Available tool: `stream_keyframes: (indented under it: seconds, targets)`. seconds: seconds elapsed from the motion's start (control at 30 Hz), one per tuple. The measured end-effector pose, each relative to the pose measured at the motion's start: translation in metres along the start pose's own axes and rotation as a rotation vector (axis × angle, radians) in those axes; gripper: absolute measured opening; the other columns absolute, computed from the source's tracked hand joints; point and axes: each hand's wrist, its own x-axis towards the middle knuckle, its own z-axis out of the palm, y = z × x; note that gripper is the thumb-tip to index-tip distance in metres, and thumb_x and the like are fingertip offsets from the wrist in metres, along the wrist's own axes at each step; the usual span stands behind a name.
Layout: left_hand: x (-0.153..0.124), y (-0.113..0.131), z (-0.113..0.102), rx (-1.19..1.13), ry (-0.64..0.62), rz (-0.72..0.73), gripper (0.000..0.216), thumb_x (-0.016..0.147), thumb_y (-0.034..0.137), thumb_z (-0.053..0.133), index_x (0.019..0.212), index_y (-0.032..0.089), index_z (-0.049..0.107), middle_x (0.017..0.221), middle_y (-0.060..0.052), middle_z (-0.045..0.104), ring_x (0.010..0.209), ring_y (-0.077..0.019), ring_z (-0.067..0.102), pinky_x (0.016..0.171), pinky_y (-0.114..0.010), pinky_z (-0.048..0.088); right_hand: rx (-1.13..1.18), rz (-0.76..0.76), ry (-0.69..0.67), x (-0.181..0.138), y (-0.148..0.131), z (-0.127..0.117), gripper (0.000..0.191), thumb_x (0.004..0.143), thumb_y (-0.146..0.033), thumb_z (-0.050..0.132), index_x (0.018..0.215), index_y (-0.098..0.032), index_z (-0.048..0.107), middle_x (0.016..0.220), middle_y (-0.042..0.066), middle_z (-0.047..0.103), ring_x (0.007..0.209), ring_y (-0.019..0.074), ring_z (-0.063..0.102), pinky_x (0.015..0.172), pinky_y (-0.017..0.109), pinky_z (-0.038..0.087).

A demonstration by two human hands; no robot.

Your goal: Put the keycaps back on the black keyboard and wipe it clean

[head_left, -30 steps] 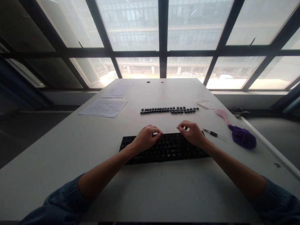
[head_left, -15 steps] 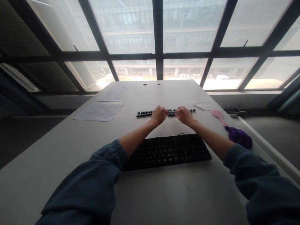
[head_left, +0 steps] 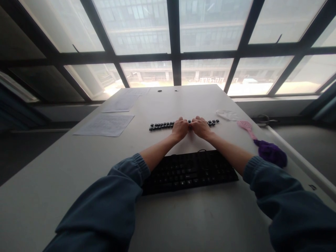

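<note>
Two rows of loose black keycaps [head_left: 162,125] lie across the white table beyond the keyboard. Over the middle of these rows, my left hand [head_left: 180,128] is closed, its fingertips pinched together. Right beside it my right hand [head_left: 200,127] is closed too, and the fingertips of both hands meet or nearly meet. What the fingers hold is hidden; it may be a small keycap. More keycaps show on either side of the hands. A black keyboard [head_left: 189,171] lies under my forearms, nearer to me, with its cable behind it.
Printed paper sheets [head_left: 105,125] lie at the left of the table [head_left: 210,217]. On the right are a crumpled clear plastic bag [head_left: 227,115], a pink brush [head_left: 245,126] and a purple cloth [head_left: 272,153] by the table's edge. Windows stand behind.
My right hand has moved left until it meets my left hand, which shifted slightly right. Keycaps that my right hand covered now show on its right. The view has tilted a little.
</note>
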Motion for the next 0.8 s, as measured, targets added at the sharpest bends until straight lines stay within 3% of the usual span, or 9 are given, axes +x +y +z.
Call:
stream_keyframes:
  seconds: [0.23, 0.43, 0.6, 0.8]
  targets:
    - [-0.018, 0.001, -0.02, -0.088, 0.037, -0.051, 0.017, 0.088, 0.02, 0.064, 0.089, 0.022, 0.081, 0.09, -0.008, 0.077, 0.1, -0.0265, 0.059, 0.086, -0.035, 0.051, 0.048, 0.041, 0.086, -0.014, -0.004, -0.011, 0.018, 0.095, -0.019, 0.058, 0.092, -0.018, 0.076, 0.099, 0.012, 0.071, 0.101, 0.0265, 0.056, 0.087, 0.036, 0.039]
    - [-0.074, 0.008, -0.072, -0.284, 0.059, -0.013, 0.007, 0.082, 0.029, 0.076, 0.083, 0.025, 0.082, 0.08, -0.004, 0.076, 0.09, -0.0236, 0.064, 0.092, -0.037, 0.049, 0.515, 0.078, 0.345, -0.065, -0.022, -0.038, 0.006, 0.088, -0.019, 0.071, 0.083, -0.021, 0.074, 0.086, 0.004, 0.071, 0.085, 0.0202, 0.062, 0.081, 0.033, 0.045]
    - [-0.132, 0.022, -0.094, -0.438, -0.018, 0.045, 0.006, 0.08, 0.029, 0.077, 0.08, 0.024, 0.081, 0.078, -0.002, 0.076, 0.082, -0.0203, 0.064, 0.087, -0.034, 0.048, 0.818, 0.021, 0.242, -0.118, -0.051, -0.045, 0.004, 0.087, -0.022, 0.071, 0.085, -0.021, 0.074, 0.082, 0.002, 0.07, 0.076, 0.0172, 0.062, 0.07, 0.03, 0.047]
    - [-0.164, 0.029, -0.078, -0.546, -0.089, -0.012, 0.007, 0.081, 0.025, 0.074, 0.081, 0.023, 0.081, 0.08, -0.002, 0.077, 0.083, -0.0199, 0.064, 0.084, -0.032, 0.047, 0.891, -0.002, 0.066, -0.152, -0.073, -0.044, 0.006, 0.086, -0.017, 0.069, 0.083, -0.02, 0.073, 0.083, 0.002, 0.069, 0.079, 0.0176, 0.062, 0.076, 0.031, 0.047]
